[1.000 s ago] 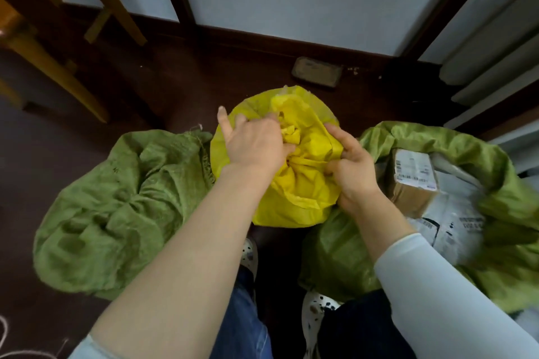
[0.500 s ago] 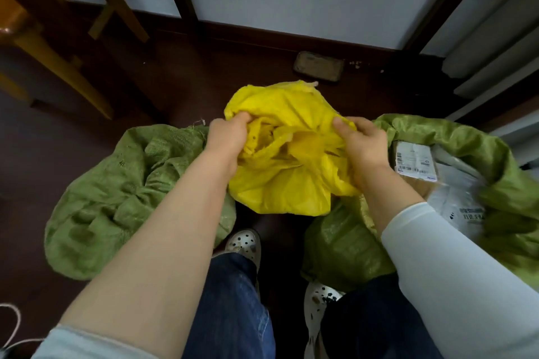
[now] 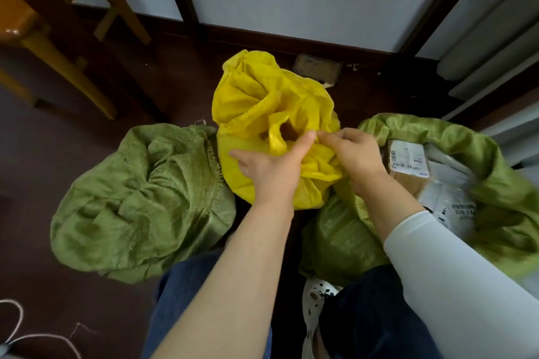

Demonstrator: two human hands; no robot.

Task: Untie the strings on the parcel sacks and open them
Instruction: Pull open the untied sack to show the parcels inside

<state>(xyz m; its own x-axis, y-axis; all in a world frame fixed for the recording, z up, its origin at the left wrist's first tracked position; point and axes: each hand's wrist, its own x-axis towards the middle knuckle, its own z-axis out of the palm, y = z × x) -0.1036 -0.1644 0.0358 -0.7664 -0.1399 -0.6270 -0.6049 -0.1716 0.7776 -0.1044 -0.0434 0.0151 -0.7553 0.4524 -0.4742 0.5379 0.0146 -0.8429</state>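
Observation:
A yellow woven sack point(image 3: 256, 102) stands on the dark floor in the middle, its mouth loosened with a small dark gap showing. My left hand point(image 3: 271, 166) grips the near edge of that mouth. My right hand point(image 3: 354, 157) pinches the yellow fabric just right of it, fingertips almost meeting my left. A crumpled green sack point(image 3: 140, 204) lies to the left, its mouth bunched. Another green sack point(image 3: 495, 183) on the right gapes wide, showing a brown labelled box point(image 3: 408, 163) and grey mail bags. No string is visible on the yellow sack.
White string point(image 3: 17, 326) lies loose on the floor at the bottom left. Wooden chair legs point(image 3: 67, 67) stand at the upper left. A small flat dark object point(image 3: 318, 68) lies by the wall behind the yellow sack. A radiator point(image 3: 490, 46) is at the right.
Both hands had pulled the yellow sack's mouth apart; now they have come together at its near right edge. The mouth stands looser and taller than a second ago.

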